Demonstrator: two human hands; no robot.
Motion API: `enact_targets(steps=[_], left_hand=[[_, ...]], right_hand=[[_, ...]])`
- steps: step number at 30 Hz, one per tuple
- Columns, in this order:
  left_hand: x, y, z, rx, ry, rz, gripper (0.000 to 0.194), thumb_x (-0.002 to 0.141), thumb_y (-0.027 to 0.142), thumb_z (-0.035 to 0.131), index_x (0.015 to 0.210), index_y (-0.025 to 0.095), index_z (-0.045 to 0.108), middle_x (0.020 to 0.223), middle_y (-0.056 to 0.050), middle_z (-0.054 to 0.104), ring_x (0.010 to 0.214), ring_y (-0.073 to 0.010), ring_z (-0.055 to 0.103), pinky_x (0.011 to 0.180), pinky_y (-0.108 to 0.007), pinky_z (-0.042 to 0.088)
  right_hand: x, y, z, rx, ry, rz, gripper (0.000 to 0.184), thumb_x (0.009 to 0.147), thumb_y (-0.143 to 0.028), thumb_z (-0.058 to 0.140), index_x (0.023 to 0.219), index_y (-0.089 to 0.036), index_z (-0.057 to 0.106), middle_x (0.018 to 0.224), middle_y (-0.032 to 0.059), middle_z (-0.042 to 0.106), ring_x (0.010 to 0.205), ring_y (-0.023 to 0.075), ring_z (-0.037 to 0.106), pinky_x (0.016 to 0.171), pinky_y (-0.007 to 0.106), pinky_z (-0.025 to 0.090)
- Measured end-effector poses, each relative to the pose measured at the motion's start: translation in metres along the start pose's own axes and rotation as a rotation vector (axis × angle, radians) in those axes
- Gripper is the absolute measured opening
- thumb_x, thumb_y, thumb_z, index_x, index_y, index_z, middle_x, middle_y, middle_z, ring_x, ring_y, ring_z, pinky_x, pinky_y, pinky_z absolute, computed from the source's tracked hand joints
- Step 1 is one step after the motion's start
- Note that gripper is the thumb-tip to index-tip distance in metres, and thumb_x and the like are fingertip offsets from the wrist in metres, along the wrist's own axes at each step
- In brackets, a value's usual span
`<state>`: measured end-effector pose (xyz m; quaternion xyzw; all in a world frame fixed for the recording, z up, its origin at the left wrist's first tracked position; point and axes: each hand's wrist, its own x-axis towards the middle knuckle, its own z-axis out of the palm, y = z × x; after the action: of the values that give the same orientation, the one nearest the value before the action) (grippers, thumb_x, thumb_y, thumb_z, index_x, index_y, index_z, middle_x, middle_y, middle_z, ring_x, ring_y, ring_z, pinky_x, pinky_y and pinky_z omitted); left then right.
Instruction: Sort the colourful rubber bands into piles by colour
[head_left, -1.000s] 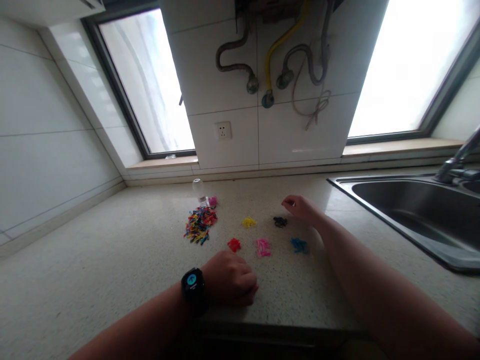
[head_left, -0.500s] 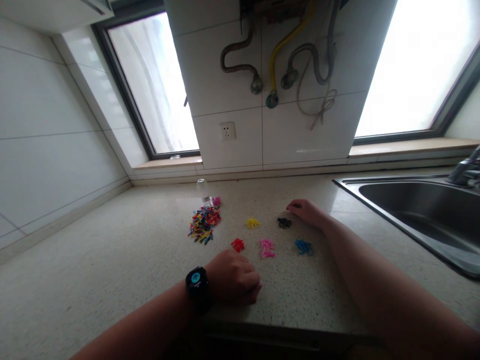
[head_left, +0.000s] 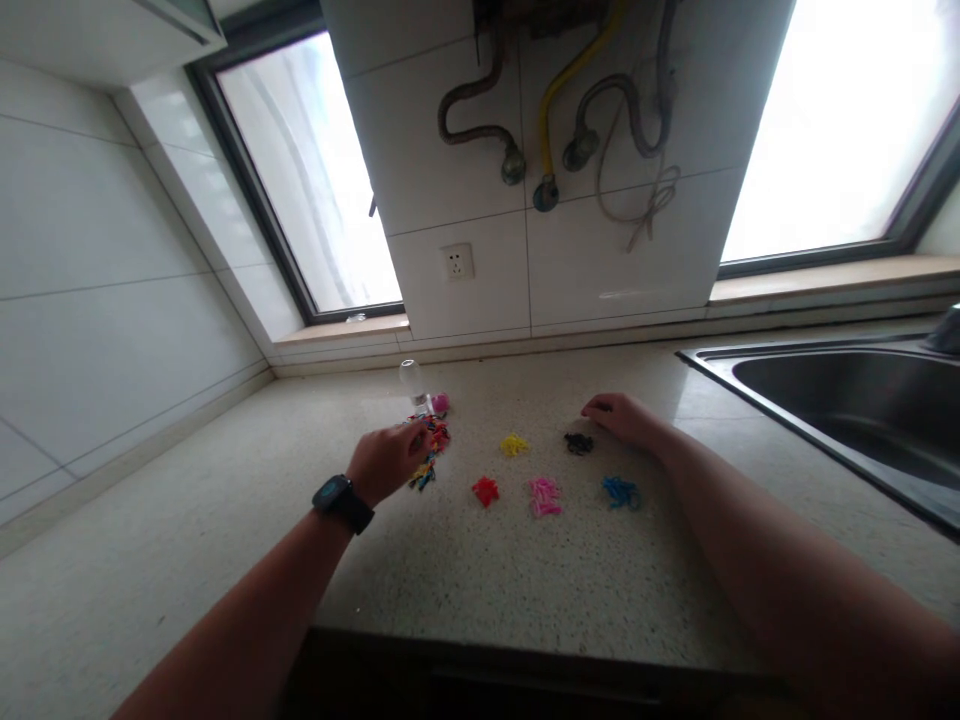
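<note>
My left hand is over a mixed pile of tiny coloured pieces, too small to name, and hides much of it. Its fingers are bent inward at the pile; what they pinch, if anything, cannot be made out. My right hand rests on the counter with curled fingers, just behind a small black heap. Sorted by colour, other little heaps lie between the hands: yellow, red, pink and blue.
Behind the mixed pile stands a clear bottle, with a pink cap-like piece beside it. A steel sink is set into the speckled counter at right. Pipes and a socket are on the tiled wall.
My left hand has moved from the counter's front, near the red heap, up and left onto the mixed pile. My right hand stays by the black heap. The view has shifted slightly.
</note>
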<state>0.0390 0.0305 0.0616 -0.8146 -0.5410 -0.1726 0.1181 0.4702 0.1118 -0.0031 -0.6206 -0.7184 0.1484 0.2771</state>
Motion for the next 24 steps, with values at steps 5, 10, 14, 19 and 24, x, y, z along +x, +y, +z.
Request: enact_targets(steps=[5, 10, 14, 19, 24], left_hand=[[0.001, -0.039, 0.004, 0.007, -0.035, -0.144, 0.04, 0.096, 0.049, 0.037, 0.096, 0.023, 0.067, 0.074, -0.002, 0.069, 0.061, -0.015, 0.06, 0.057, -0.025, 0.033], [0.0, -0.047, 0.009, 0.003, -0.087, -0.135, 0.036, 0.092, 0.051, 0.045, 0.098, 0.025, 0.069, 0.075, -0.001, 0.069, 0.062, -0.0145, 0.06, 0.057, -0.024, 0.034], [-0.001, -0.049, 0.013, 0.013, -0.106, -0.101, 0.031, 0.091, 0.048, 0.047, 0.102, 0.028, 0.069, 0.074, 0.001, 0.068, 0.061, -0.0141, 0.059, 0.057, -0.024, 0.033], [-0.001, -0.053, 0.016, 0.019, -0.103, -0.09, 0.03, 0.091, 0.045, 0.047, 0.105, 0.031, 0.069, 0.076, 0.001, 0.069, 0.063, -0.0143, 0.06, 0.058, -0.024, 0.034], [0.0, -0.057, 0.018, 0.025, -0.103, -0.094, 0.03, 0.091, 0.045, 0.048, 0.103, 0.029, 0.07, 0.08, 0.001, 0.07, 0.065, -0.0141, 0.062, 0.059, -0.024, 0.036]], right_hand=[[0.0, 0.001, -0.001, 0.007, -0.001, 0.0, 0.027, 0.085, -0.038, 0.057, 0.093, -0.02, 0.076, 0.087, 0.0084, 0.075, 0.078, 0.0218, 0.065, 0.073, 0.03, 0.049], [-0.001, 0.0, -0.001, 0.003, 0.014, -0.017, 0.026, 0.084, -0.037, 0.058, 0.091, -0.021, 0.077, 0.088, 0.0085, 0.075, 0.079, 0.0218, 0.065, 0.074, 0.03, 0.049], [-0.001, -0.001, -0.001, -0.004, 0.0, -0.01, 0.027, 0.084, -0.037, 0.057, 0.092, -0.02, 0.076, 0.087, 0.0081, 0.074, 0.076, 0.0208, 0.065, 0.07, 0.029, 0.048], [-0.002, -0.003, -0.002, -0.003, -0.009, -0.001, 0.029, 0.086, -0.039, 0.055, 0.093, -0.02, 0.076, 0.085, 0.0074, 0.074, 0.075, 0.0199, 0.065, 0.069, 0.029, 0.048], [-0.002, -0.004, -0.001, -0.005, 0.004, 0.006, 0.027, 0.085, -0.038, 0.057, 0.092, -0.02, 0.076, 0.086, 0.0084, 0.074, 0.075, 0.0201, 0.065, 0.068, 0.028, 0.048]])
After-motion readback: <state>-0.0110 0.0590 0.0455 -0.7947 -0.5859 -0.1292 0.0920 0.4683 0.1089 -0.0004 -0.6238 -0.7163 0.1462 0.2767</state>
